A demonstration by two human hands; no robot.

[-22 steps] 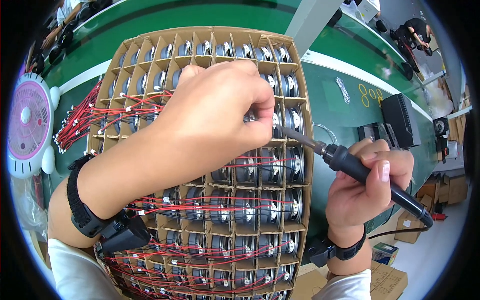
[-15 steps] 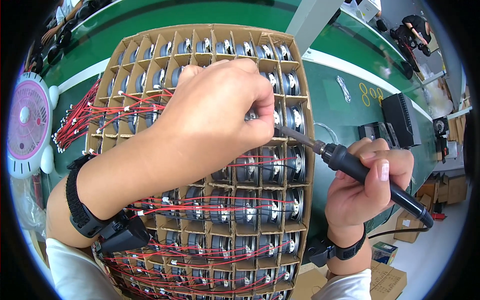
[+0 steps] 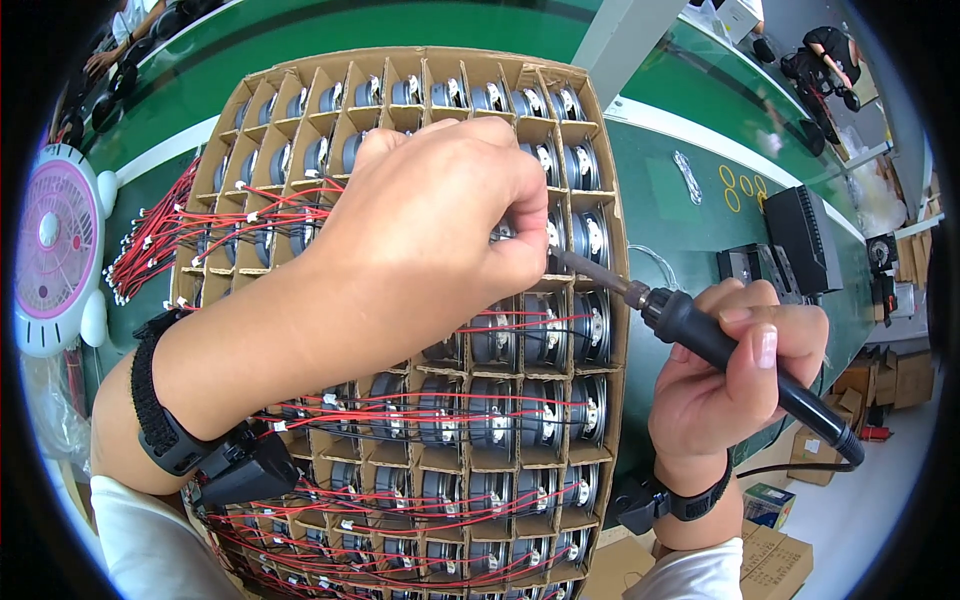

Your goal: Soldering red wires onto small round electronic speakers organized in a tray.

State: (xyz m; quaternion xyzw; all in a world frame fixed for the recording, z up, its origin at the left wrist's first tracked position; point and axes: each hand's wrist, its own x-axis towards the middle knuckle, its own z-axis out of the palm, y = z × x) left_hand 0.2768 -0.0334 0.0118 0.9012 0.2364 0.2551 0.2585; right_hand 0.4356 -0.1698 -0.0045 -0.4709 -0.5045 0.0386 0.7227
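Cardboard tray: brown, deep-sided corrugated box [image 3: 440, 56] with a grid of dividers, standing on a dark green worktop [image 3: 655, 215]; holds round black-and-silver speaker drivers [image 3: 447, 93] set on edge, one to each cell in view.
Driver at the tip: black-and-silver unit [image 3: 553, 236], third row from the far side, second cell from the right; partly hidden by the left hand.
Left hand: bare [image 3: 450, 215], over the third row, thumb and fingertips drawn together; whether a wire is pinched between them cannot be told.
Right hand: bare [image 3: 735, 370], fingers closed around the handle of a black soldering iron with a dull metal barrel [image 3: 700, 335]; apart from the left hand, with the tip just beside the left fingertips.
Near rows: thin red and black wires [image 3: 440, 412] with small white plugs run across the drivers; apparently wired, though single joints are too small to verify.
Third row: seemingly in hand; the rightmost driver [image 3: 588, 236] shows no wire.
Far two rows: no wires seen on the top row or on the second row's right end; judged outstanding.
Loose leads: red-and-black bundle with white plugs [image 3: 150, 235], spread at the tray's left edge.
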